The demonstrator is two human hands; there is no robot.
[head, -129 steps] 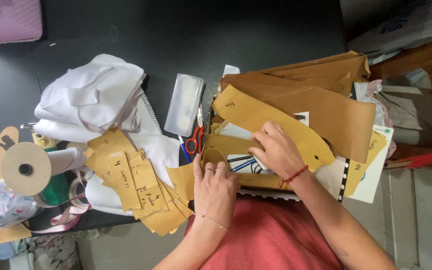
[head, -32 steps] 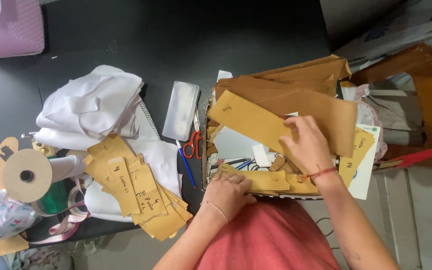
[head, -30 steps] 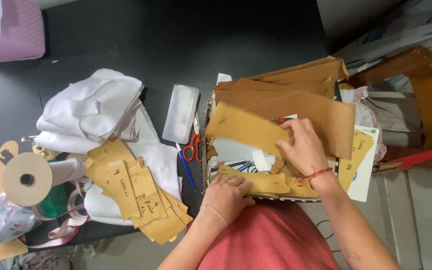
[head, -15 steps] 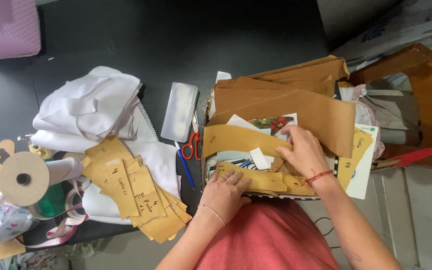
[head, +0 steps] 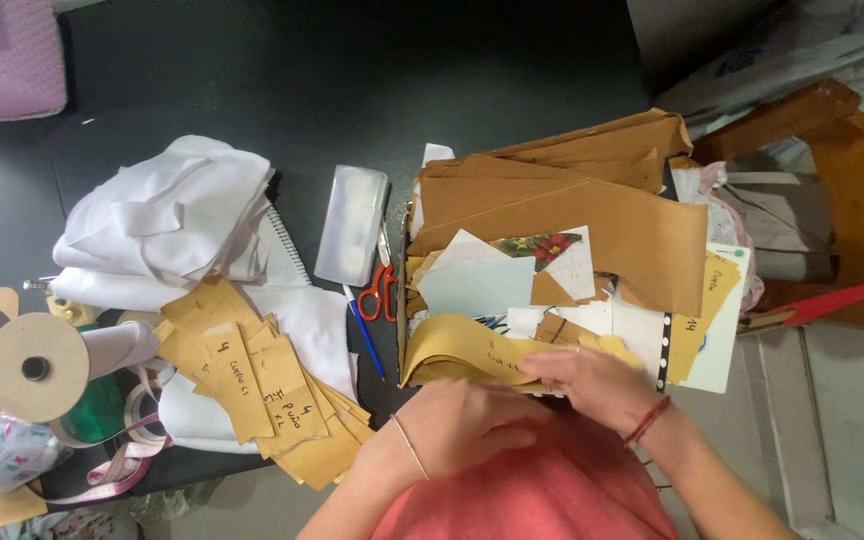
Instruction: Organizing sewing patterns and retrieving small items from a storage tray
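Kraft-paper pattern pieces [head: 472, 350] are lying curved at the near edge of the box of papers [head: 562, 200], right of the scissors [head: 380, 292]. Both hands are closing on them: the right hand [head: 592, 385] is pinching the top sheet, the left hand [head: 462, 425] is pressing underneath. A sorted stack [head: 262, 385] is already sitting far left; most sheets are remaining in the box.

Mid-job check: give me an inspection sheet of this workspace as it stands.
Surface: black table.
Job's things: curved tan paper piece on the stack of brown paper pieces.
Clutter: white fabric, marked tan pieces, red scissors, blue pen, grey case, cardboard spool.
Hands: left hand rests near the curved piece's edge; right hand grips it.
Cables: nothing seen.
Surroundings: wooden chair, pink mat.
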